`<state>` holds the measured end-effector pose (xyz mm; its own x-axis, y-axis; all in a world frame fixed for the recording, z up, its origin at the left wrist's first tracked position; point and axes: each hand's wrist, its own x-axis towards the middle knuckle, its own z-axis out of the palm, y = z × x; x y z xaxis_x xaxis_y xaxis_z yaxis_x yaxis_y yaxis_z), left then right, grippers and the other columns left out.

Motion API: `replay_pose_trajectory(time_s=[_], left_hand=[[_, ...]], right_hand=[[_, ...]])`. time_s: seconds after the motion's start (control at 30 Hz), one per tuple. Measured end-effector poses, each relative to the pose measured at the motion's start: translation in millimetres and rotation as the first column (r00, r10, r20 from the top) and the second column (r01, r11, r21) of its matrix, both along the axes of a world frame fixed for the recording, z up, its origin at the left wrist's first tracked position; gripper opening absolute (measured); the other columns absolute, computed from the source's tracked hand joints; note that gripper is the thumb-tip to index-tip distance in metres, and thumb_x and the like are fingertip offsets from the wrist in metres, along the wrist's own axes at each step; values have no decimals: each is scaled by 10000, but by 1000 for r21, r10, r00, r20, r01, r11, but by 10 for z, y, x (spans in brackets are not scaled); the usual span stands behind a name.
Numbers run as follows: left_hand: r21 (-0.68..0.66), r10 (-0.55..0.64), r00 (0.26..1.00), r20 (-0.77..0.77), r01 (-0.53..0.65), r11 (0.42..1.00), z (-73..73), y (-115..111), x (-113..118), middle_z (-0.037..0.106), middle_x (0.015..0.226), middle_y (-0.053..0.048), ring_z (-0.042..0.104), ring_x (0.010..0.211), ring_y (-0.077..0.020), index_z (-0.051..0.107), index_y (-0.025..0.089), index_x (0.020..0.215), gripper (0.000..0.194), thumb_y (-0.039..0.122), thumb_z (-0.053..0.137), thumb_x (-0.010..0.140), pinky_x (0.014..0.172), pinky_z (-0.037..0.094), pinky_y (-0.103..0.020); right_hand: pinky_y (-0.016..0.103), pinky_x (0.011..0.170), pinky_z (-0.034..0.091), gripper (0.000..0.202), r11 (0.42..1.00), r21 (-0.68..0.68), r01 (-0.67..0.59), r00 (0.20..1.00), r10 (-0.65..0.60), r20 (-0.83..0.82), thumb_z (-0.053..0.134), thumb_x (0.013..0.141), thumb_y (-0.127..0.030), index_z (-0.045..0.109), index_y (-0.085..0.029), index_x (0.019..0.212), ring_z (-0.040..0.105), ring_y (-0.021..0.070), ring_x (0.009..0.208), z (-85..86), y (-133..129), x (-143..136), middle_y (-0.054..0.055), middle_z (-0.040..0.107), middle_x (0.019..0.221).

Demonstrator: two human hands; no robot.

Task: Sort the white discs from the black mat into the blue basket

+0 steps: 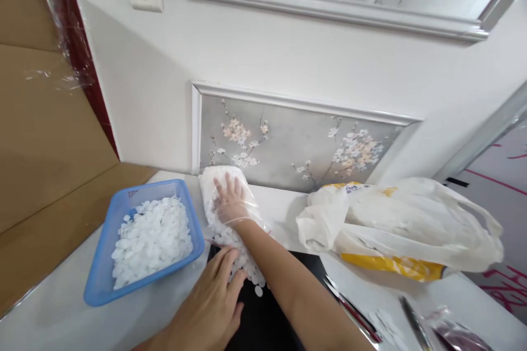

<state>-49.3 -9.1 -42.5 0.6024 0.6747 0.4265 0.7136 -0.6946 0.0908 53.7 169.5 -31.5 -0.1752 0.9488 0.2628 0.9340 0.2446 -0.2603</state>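
A clear plastic bag point(208, 189) full of small white discs lies on the table against the wall, its mouth towards me. My right hand point(230, 200) is inside the bag, fingers spread over the discs. At the mouth, my left hand point(209, 296) has its fingers curled over the near edge of the bag; their exact grip is partly hidden. Loose white discs point(258, 290) spill from the mouth onto a black flat surface point(259, 323) under my forearms. To the left stands a blue plastic basket point(96, 269) with a heap of similar discs.
A white and yellow plastic carrier bag point(387, 225) lies at the right. In front of it are tweezers point(354, 307), a dark pen-like tool point(414, 321) and a small clear packet point(461, 337). Cardboard point(45, 142) stands along the left, and a panelled wall point(288, 55) closes the back.
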Motion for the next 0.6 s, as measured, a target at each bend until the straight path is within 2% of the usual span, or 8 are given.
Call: replay_pose_trajectory(time_s=[0.07, 0.13, 0.2, 0.27, 0.4, 0.5, 0.6], left_hand=[[12, -9, 1000, 5, 9, 1000, -117, 28, -28, 486, 1407, -165, 472, 1312, -358, 556, 188, 1151, 504, 10, 551, 679, 987, 523, -523], [-9, -5, 1000, 8, 5, 1000, -186, 42, -52, 494, 1394, -180, 484, 1296, -377, 545, 183, 1166, 538, 15, 564, 655, 962, 536, -546], [-34, 28, 1000, 9, -28, 999, -226, 37, -59, 517, 1366, -187, 510, 1263, -395, 538, 181, 1187, 565, 30, 580, 645, 940, 536, -581], [-63, 67, 998, 16, -66, 996, -248, 26, -51, 519, 1364, -193, 521, 1245, -408, 518, 182, 1230, 596, 53, 600, 655, 943, 516, -616], [-162, 108, 992, 65, -97, 982, -250, 36, -29, 439, 1441, -200, 456, 1305, -423, 430, 200, 1344, 717, 102, 664, 674, 1006, 443, -647], [-243, 108, 986, 129, -74, 967, -252, 62, -22, 294, 1534, -209, 350, 1384, -421, 308, 225, 1435, 858, 137, 720, 687, 1056, 400, -627], [-265, 110, 972, 208, -52, 963, -280, 83, -12, 127, 1603, -187, 219, 1448, -410, 124, 285, 1508, 1051, 138, 760, 685, 1101, 344, -616]], right_hand=[[593, 1068, 274, 694, 998, -4, 56, 998, -56, 5, 483, 920, -512, 223, -321, 1534, 175, 412, 1445, 44, 88, -5, 96, 98, 1635], [567, 1027, 335, 736, 997, -15, 81, 997, -81, 16, 520, 869, -602, 277, -343, 1514, 307, 407, 1383, 82, 155, 2, 109, 204, 1607], [519, 1003, 371, 720, 996, -34, 84, 996, -83, 29, 565, 833, -617, 373, -342, 1470, 425, 376, 1294, 95, 201, 4, 121, 352, 1532], [511, 998, 368, 698, 994, -61, 89, 995, -87, 41, 585, 826, -607, 416, -330, 1443, 441, 370, 1275, 77, 224, -3, 120, 394, 1496], [571, 990, 366, 697, 987, -128, 101, 994, -94, 59, 599, 845, -583, 375, -336, 1457, 359, 402, 1342, 38, 228, -16, 110, 297, 1550], [542, 967, 447, 546, 983, -149, 103, 994, -96, 59, 613, 899, -455, 463, -246, 1382, 499, 325, 1232, 109, 215, -12, 118, 433, 1448], [475, 916, 510, 381, 984, -142, 110, 994, -104, 44, 585, 944, -345, 536, -185, 1286, 591, 252, 1105, 247, 171, -13, 100, 545, 1317]])
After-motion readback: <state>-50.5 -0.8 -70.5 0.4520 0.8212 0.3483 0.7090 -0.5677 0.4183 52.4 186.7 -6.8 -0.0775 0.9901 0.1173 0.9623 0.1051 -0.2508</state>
